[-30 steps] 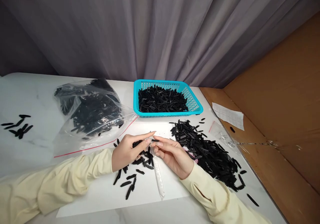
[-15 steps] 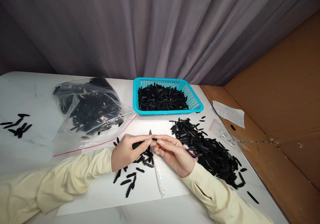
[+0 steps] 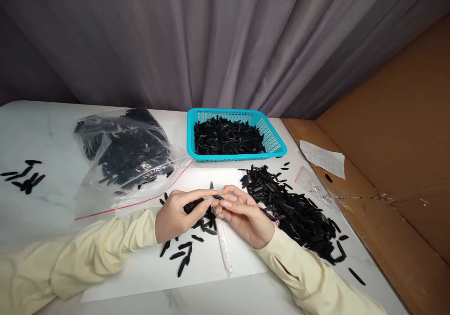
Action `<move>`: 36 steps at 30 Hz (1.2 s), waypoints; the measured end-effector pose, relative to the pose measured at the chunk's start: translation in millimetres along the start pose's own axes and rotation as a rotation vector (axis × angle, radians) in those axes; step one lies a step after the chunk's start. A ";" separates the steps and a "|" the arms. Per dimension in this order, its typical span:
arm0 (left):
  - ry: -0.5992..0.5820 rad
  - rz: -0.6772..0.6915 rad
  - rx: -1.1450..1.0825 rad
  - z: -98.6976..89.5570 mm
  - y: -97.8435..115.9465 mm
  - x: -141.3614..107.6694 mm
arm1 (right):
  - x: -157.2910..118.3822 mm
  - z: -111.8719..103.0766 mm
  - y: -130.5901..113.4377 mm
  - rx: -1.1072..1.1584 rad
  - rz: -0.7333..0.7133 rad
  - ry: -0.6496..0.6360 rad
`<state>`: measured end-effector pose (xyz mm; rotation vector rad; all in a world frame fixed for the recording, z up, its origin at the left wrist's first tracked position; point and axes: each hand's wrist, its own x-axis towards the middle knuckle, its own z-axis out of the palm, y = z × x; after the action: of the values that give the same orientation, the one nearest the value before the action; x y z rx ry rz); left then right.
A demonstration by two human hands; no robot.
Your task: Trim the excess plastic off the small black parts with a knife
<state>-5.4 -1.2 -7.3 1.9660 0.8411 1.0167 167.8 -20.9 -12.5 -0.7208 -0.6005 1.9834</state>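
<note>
Between my two hands is a small, thin black piece (image 3: pixel 218 197). My left hand (image 3: pixel 180 213) pinches one end of it between thumb and fingers. The thumb and fingers of my right hand (image 3: pixel 244 214) are closed at its other end. Under my hands lies a knife with a wrapped white handle (image 3: pixel 223 249), its dark tip pointing away from me. More loose black pieces (image 3: pixel 184 254) are scattered on the white sheet (image 3: pixel 140 277), some partly hidden by my left hand.
A blue basket (image 3: pixel 234 157) of black pieces stands at the back. A clear bag (image 3: pixel 130 151) of them lies back left, a large pile (image 3: pixel 288 212) at right. A cardboard box wall (image 3: pixel 397 118) rises at far right, with a paper slip (image 3: pixel 322 158) near it.
The fingers of my right hand have risen and spread slightly, and more of the black piece shows between my hands. My left hand has shifted barely.
</note>
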 end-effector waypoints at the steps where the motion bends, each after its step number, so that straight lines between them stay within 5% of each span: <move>1: 0.001 0.008 0.007 -0.3 0.4 0.0 | -0.2 0.0 -0.1 0.004 0.002 -0.008; 18: 0.027 0.066 0.067 -0.5 1.7 -0.3 | 0.7 1.0 -3.1 0.001 0.110 -0.045; 36: 0.068 0.138 0.042 0.0 0.9 -0.2 | -0.9 -1.1 -0.8 -0.036 0.065 -0.032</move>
<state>-5.3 -1.9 -6.7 2.0576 0.7778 1.1597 169.4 -21.2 -12.5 -0.7403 -0.6402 2.0513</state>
